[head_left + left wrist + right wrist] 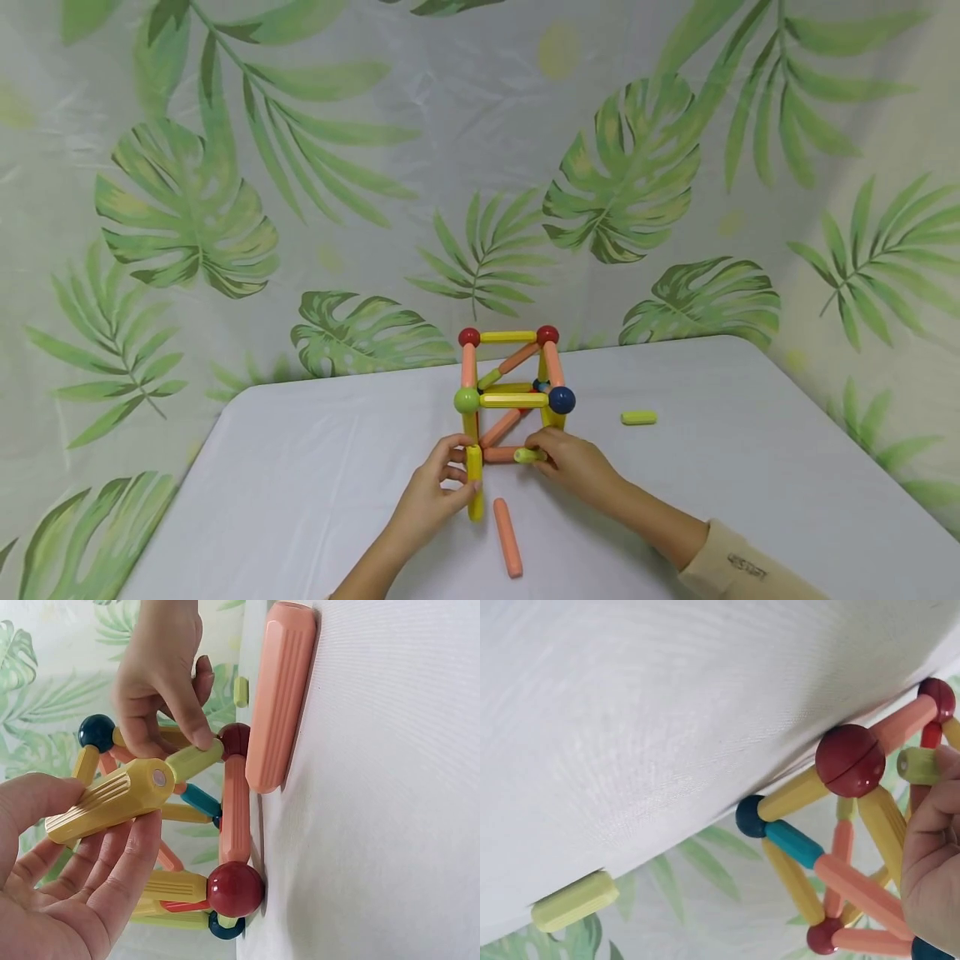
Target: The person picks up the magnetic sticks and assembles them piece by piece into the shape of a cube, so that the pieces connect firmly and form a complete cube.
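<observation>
A yellow magnetic rod (475, 497) is pinched between the thumb and fingers of my left hand (429, 493), in front of the cube's left side. In the left wrist view its round magnet end faces the cube. My right hand (576, 465) pinches a short lime-green rod (527, 455) at the cube's lower front. The cube frame (513, 400) stands on the table, built from yellow and coral rods joined by balls, with diagonal braces. Its upper front corners carry a green ball (467, 400) and a dark blue ball (562, 400); a red ball (851, 760) marks a lower corner.
A loose coral rod (507, 537) lies on the white table (315, 500) in front of the cube, between the forearms. Another short lime-green rod (639, 417) rests to the cube's right. Behind the table hangs a leaf-patterned cloth (480, 167).
</observation>
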`<action>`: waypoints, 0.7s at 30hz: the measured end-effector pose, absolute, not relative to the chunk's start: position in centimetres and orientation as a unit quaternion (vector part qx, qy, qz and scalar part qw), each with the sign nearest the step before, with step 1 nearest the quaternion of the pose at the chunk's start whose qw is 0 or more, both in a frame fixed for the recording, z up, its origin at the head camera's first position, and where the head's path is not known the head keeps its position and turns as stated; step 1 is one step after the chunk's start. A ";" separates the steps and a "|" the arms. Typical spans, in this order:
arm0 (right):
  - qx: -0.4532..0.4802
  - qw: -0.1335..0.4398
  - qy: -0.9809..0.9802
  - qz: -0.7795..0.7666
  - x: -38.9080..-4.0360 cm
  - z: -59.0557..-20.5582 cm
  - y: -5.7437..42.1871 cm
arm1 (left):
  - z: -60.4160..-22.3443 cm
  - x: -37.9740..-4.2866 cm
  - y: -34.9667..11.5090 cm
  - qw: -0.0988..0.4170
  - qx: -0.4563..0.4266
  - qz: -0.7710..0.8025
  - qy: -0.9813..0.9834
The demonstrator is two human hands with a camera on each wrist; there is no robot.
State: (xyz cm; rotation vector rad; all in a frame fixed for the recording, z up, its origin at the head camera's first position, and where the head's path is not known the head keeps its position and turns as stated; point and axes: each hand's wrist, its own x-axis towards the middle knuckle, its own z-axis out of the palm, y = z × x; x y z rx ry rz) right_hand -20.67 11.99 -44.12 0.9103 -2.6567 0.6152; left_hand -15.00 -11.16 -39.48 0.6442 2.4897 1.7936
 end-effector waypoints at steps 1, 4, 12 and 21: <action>0.313 0.141 -0.918 0.200 -20.7 -44.2 11.9 | -39.5 -15.0 -11.2 0.004 0.206 0.573 0.794; 0.313 0.165 -0.920 0.167 -20.8 -44.4 11.7 | -39.5 -15.0 -11.2 0.005 0.208 0.572 0.794; 0.328 0.203 -0.911 0.148 -20.6 -44.4 11.8 | -39.8 -15.1 -11.1 0.003 0.207 0.567 0.797; 0.245 0.184 -0.917 0.255 -20.0 -43.8 13.6 | -40.3 -15.2 -10.9 -0.058 0.202 0.611 0.763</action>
